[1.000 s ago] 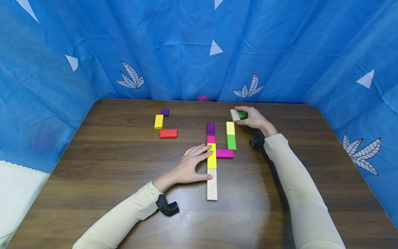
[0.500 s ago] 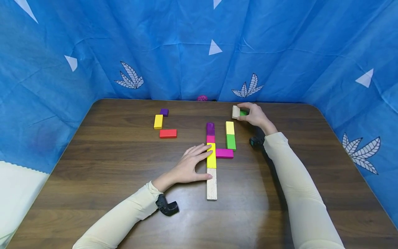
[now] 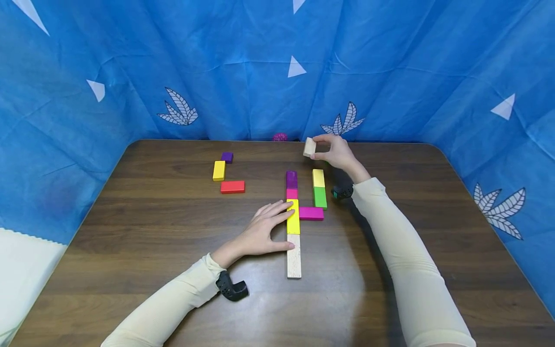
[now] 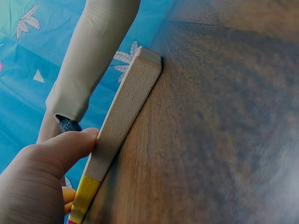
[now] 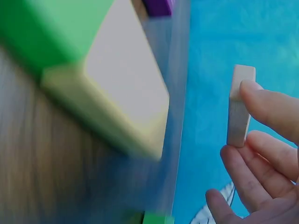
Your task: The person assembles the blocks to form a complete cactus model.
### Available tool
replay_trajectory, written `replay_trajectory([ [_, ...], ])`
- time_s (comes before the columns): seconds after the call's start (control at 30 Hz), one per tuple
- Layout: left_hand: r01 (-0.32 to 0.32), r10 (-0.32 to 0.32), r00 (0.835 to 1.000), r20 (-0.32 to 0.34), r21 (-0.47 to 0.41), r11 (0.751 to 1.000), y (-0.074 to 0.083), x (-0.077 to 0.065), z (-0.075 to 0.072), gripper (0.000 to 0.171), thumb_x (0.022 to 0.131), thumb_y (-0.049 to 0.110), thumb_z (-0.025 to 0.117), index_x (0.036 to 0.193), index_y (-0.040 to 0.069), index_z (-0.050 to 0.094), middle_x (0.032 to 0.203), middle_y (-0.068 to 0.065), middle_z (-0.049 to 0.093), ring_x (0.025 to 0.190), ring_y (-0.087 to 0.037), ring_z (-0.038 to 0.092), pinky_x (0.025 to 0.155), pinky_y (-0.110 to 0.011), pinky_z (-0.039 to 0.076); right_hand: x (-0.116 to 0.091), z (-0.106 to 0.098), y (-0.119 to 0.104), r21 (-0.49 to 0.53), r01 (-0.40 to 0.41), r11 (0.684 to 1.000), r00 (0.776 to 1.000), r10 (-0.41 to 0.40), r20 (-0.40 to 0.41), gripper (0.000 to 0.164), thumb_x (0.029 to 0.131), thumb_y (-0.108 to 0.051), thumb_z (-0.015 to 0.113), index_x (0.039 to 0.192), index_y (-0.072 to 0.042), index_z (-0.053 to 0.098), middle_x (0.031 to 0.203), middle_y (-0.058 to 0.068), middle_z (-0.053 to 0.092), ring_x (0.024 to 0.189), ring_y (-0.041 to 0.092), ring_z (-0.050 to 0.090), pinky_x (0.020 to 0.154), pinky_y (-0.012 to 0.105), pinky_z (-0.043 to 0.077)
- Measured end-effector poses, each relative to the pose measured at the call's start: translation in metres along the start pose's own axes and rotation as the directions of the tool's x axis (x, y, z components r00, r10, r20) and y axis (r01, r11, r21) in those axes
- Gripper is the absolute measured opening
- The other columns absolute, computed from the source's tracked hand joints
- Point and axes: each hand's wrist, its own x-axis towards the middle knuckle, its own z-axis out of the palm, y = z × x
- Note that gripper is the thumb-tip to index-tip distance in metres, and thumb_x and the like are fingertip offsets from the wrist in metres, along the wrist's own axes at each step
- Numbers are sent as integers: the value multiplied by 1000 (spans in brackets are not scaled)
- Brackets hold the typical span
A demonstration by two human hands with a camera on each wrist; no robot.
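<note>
My right hand (image 3: 339, 155) pinches a small plain wooden block (image 3: 310, 147) between thumb and fingers, above the table's far edge. In the right wrist view the block (image 5: 239, 109) stands upright in the grip. My left hand (image 3: 260, 234) rests along a straight row, fingertips on a yellow block (image 3: 293, 224) and thumb on a longer plain wooden block (image 3: 294, 262). Further up that row lie a pink block (image 3: 292, 193) and a purple block (image 3: 292, 180). A magenta block (image 3: 311, 213) juts right from the yellow one, with green (image 3: 320, 197) and pale yellow (image 3: 318, 178) blocks above it.
On the left side of the table (image 3: 143, 231) lie a red block (image 3: 232, 187), a yellow-orange block (image 3: 219, 170) and a dark purple block (image 3: 227, 157). A blue patterned curtain (image 3: 243, 86) hangs behind the far edge. Part of a green block (image 5: 158, 218) shows low in the right wrist view.
The right hand has lifted the small wooden block from beside the green block at the back and carried it left. The left hand has stayed in place.
</note>
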Motion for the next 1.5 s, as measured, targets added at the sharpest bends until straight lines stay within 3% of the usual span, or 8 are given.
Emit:
replay_trajectory([
  [0.27,9,-9,1000,8,-9,1000,1,0,-1,80,79,48,73,145,10,48,157,-5,37,148,-30,26,119,-54,20,4,24,-18,-30,31,999,995,-28,97,56,85,-18,76,136,-6,57,140,16,55,129,32,49,106,48,44],
  [0.57,11,-11,1000,12,-14,1000,0,0,0,82,79,50,73,146,10,47,158,-5,36,149,-29,25,120,-53,19,9,34,-19,-49,7,999,987,1,162,56,83,-19,79,134,-6,59,139,14,57,132,30,47,108,47,42],
  [0.83,18,-18,1000,16,-9,1000,1,-1,-1,81,79,48,73,145,10,47,158,-5,36,149,-30,25,119,-53,19,9,35,-20,-57,-8,998,981,18,193,54,83,-18,78,132,-5,60,136,16,58,126,31,52,103,46,48],
  [1.5,24,-23,999,22,-19,1000,2,0,-3,81,79,48,73,146,11,47,158,-4,36,149,-29,24,119,-54,19,12,42,-18,-93,-7,996,975,27,219,54,83,-18,79,132,-6,60,135,16,60,127,31,54,106,44,46],
])
